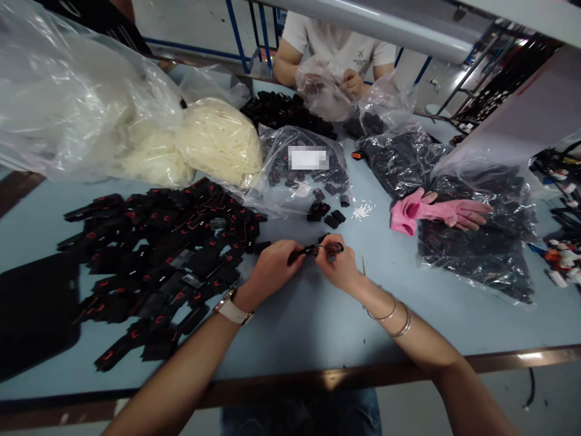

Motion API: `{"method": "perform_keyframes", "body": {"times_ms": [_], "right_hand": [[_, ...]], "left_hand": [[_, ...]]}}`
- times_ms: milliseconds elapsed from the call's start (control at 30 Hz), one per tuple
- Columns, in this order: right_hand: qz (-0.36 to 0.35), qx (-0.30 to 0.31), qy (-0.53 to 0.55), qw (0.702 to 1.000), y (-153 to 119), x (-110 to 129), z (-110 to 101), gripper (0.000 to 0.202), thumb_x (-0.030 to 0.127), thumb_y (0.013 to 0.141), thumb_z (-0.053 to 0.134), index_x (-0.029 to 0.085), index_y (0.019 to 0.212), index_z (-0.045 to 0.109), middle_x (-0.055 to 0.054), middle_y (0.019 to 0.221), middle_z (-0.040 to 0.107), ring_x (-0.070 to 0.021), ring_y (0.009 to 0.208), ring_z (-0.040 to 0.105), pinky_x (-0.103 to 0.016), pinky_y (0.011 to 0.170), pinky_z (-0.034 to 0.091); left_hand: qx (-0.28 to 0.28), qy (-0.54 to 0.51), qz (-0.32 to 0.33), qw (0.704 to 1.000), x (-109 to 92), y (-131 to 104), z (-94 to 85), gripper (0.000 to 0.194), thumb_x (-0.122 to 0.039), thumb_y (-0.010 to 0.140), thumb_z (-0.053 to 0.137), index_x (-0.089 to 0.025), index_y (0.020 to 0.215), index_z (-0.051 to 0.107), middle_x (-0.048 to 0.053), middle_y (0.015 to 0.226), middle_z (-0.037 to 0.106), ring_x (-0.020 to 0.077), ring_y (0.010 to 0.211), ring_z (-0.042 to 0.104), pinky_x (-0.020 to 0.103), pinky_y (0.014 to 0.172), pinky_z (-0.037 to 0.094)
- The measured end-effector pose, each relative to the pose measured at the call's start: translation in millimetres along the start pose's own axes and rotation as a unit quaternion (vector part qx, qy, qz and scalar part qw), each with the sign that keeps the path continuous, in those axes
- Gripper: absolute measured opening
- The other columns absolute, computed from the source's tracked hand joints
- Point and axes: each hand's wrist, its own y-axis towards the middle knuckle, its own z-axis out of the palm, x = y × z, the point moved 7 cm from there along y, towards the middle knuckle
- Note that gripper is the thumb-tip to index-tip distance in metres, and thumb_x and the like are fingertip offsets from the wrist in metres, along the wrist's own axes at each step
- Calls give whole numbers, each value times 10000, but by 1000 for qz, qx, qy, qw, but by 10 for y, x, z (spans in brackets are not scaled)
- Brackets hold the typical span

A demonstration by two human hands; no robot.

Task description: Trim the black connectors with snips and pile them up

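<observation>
My left hand, with a watch on its wrist, pinches a small black plastic connector above the light blue table. Right beside it, my right hand is closed on a slim dark tool whose kind I cannot make out; its tip points at the connector. Left of my hands spreads a large heap of black connectors with red parts. Just beyond my hands, a few small black pieces lie near a little pile of tiny white pins.
A clear bag of black parts lies ahead, and bags of cream-coloured pieces stand left. Pink gloves rest on bagged black parts at right. A black tray sits far left. Opposite, a co-worker handles a plastic bag.
</observation>
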Motion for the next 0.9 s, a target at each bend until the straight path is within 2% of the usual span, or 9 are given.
{"method": "perform_keyframes", "body": {"times_ms": [133,333,467,667,900], "right_hand": [[-15,-11,18,1000,-25,-22,-13,78,288,853,433,219,869,466,10,683,570,-112,530,595,-216,488,473],[-57,1,-18,998,3,87,13,56,251,839,429,219,860,471,19,675,576,-92,501,559,-202,489,455],[-55,14,-42,997,11,108,27,59,249,836,432,221,850,482,17,654,573,-101,495,552,-214,487,442],[-42,-29,-5,999,-15,21,-41,68,273,841,430,220,864,465,21,673,565,-95,511,566,-209,494,453],[-27,16,-29,999,27,54,5,70,262,838,408,219,834,464,22,672,551,-83,472,520,-210,478,422]], "left_hand": [[0,-2,5,1000,-12,-2,-6,90,-243,828,535,-175,831,595,53,803,667,195,745,621,301,674,472],[7,-3,-4,1000,10,-2,18,88,-233,824,540,-168,836,598,50,800,665,193,752,621,300,685,472],[4,-4,-7,1000,16,-4,21,74,-219,816,548,-166,836,596,52,803,666,194,759,621,300,693,472],[1,-10,7,1000,-8,-8,4,93,-239,830,537,-169,839,597,43,793,660,185,742,618,287,666,462],[-2,-3,6,1000,-3,-6,3,80,-226,819,555,-163,834,600,45,791,663,184,732,616,289,662,464]]}}
